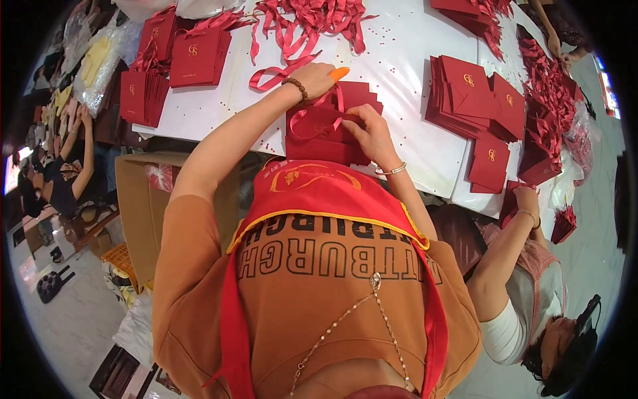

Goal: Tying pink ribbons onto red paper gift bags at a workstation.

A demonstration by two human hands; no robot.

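Red card covers the spot just above the middle of the view: a pile of flat red rectangular card bags (319, 147), several overlapping, lies at 12 o'clock, against the near edge of the white-covered table (405, 40). The left hand (319, 81), a brown beaded bracelet (296, 86) at its wrist, reaches over the pile's far side, its fingers drawn close together. A bright orange pointed piece (339, 73) shows at its fingertips; whether it is gripped or worn cannot be told.

The right hand (373, 133), with a silver-coloured bangle (392, 169), comes in from about 1 o'clock, thumb and forefinger pinching a narrow glossy red ribbon (306, 137) at the pile's right side. The ribbon loops leftward over the bags.

Farther out at 12 o'clock lies a tangled heap of loose red ribbons (312, 20), with small red dots scattered on the table nearby. Upright red bags with gold print (199, 60) stand at 11 o'clock, and fanned stacks of similar red bags (458, 96) lie at 2 o'clock. At 3 o'clock a co-worker's hand (528, 199) is at another red card bag (510, 199). An open brown cardboard box (139, 219) sits at 9 o'clock.
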